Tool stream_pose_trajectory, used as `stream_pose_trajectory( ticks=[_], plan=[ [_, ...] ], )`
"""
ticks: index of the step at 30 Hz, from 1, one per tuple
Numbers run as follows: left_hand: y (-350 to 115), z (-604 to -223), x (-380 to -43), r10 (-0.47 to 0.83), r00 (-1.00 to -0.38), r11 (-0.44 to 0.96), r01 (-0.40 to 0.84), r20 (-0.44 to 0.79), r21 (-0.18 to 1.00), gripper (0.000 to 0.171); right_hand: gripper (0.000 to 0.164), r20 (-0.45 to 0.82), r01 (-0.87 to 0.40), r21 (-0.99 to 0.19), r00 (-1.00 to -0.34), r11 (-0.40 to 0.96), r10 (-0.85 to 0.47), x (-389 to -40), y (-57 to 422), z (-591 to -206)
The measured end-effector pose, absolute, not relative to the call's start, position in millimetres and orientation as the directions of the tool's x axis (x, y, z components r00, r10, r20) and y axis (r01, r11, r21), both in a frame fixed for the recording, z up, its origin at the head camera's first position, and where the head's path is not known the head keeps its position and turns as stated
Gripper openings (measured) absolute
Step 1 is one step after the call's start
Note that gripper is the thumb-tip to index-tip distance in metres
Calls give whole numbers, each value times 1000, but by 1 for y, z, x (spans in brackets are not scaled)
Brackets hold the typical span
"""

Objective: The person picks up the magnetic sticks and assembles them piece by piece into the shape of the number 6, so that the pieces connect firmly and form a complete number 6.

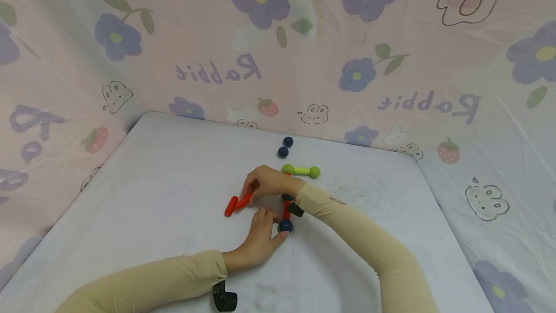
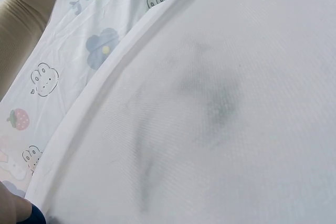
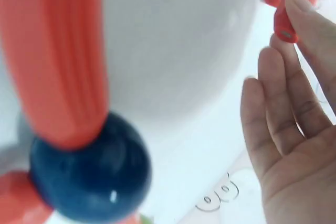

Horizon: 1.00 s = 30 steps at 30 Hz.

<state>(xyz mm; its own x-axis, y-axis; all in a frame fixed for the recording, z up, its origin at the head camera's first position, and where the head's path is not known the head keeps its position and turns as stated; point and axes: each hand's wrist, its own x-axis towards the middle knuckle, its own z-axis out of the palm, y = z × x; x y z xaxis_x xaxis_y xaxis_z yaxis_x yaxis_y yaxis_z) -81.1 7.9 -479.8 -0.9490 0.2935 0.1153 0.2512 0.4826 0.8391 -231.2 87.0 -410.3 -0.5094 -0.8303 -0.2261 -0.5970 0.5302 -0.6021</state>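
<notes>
My right hand (image 1: 268, 181) pinches a red rod (image 1: 244, 201) between thumb and fingers, as the right wrist view also shows. Beside that rod lies another red rod (image 1: 231, 206). My left hand (image 1: 258, 241) holds a dark blue ball (image 1: 285, 226) at the near end of an upright-running red rod (image 1: 286, 210), thumb at its near side. Under the right wrist, this joined piece is partly hidden. Large in the right wrist view, a blue ball (image 3: 97, 174) has red rods (image 3: 58, 61) meeting it. Only a bit of the left hand shows in the left wrist view.
Past the right hand lies a green rod (image 1: 301, 171) with a green ball at each end. Two loose blue balls (image 1: 283, 152) sit farther back. The white table (image 1: 143, 182) meets a patterned cloth (image 1: 208, 37) behind and at the sides.
</notes>
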Motion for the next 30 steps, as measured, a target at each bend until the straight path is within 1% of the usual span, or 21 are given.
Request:
stream_pose_trajectory(
  ticks=[7,13,17,24,30],
  plan=[
    [7,-478,-81,297,-950,474,233,95,849,29,20,-134,-585,-587,-611,559,-780,-229,110,-395],
    [7,-479,-82,300,-953,482,196,50,854,31,22,-35,-557,-617,-687,556,-726,-219,141,-378],
    [7,-479,-83,298,-953,483,193,47,854,32,22,8,-517,-643,-742,565,-670,-209,167,-375],
    [9,-480,-84,289,-955,484,203,63,851,31,22,-16,-420,-640,-830,643,-557,-188,211,-388],
    [9,-479,-83,297,-953,490,201,54,848,33,20,-42,-352,-648,-869,675,-494,-164,237,-407]
  ],
)
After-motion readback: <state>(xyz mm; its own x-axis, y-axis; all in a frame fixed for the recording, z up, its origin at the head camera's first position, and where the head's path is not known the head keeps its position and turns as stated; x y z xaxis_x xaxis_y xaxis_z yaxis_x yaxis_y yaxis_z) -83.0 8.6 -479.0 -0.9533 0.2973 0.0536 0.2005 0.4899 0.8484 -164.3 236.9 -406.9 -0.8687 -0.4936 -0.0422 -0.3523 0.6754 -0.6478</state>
